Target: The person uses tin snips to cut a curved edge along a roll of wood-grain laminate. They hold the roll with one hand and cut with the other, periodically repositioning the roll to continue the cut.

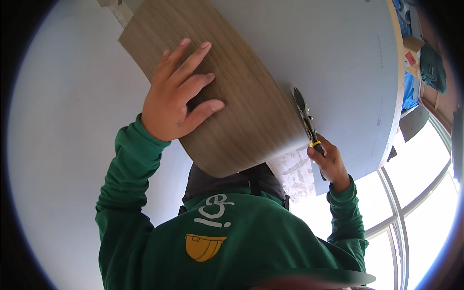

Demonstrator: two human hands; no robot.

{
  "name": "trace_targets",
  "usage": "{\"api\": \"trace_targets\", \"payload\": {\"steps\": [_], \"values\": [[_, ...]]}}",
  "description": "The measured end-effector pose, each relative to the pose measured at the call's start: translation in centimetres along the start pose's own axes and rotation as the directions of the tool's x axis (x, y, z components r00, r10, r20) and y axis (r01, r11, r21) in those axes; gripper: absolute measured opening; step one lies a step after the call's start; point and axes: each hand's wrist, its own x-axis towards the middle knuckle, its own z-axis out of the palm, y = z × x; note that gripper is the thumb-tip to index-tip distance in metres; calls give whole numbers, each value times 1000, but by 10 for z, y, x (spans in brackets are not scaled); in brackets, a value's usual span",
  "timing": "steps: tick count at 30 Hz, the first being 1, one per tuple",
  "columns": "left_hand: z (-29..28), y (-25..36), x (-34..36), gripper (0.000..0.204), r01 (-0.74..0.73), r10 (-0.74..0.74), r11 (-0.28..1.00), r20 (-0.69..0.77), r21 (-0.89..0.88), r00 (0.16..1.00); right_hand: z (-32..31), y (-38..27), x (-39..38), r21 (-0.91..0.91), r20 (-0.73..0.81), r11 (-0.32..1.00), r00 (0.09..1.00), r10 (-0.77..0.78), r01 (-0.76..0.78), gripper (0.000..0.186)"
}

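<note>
My left hand (174,99) rests with fingers spread on a long brown wood-grain sheet (241,116), its thumb lying across the surface. The sheet lies at an angle, with its rounded near end by my body. In my right hand (329,159) are metal cutting snips (300,102) with dark and yellow handles, held just beside the sheet's right edge, blades pointing away from me.
A large pale grey board (348,63) lies beneath and beyond the sheet. At the far right are a cardboard box (411,53), blue plastic (410,92), dark green fabric (431,67) and a bright window. A plain pale surface (67,145) fills the left.
</note>
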Motion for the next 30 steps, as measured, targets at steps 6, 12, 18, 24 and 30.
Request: {"api": "trace_targets", "payload": {"steps": [6, 12, 18, 24, 30], "values": [[28, -6, 28, 66, -68, 67, 998, 30, 14, 997, -8, 5, 0, -4, 67, 996, 994, 84, -84, 64], [28, -9, 45, 48, -160, 163, 986, 61, -55, 985, -8, 1, 13, 17, 113, 1000, 994, -1, -1, 64], [44, -12, 53, 58, -87, 87, 996, 0, -28, 996, -13, -1, 16, 4, 81, 998, 995, -59, 59, 65], [45, -37, 47, 42, -78, 78, 997, 46, -1, 996, -11, 7, 13, -54, 88, 998, 995, -36, 41, 67], [42, -38, 47, 35, -99, 98, 995, 48, 29, 994, -7, 14, 12, -128, 99, 988, 993, -69, 82, 75]]}}
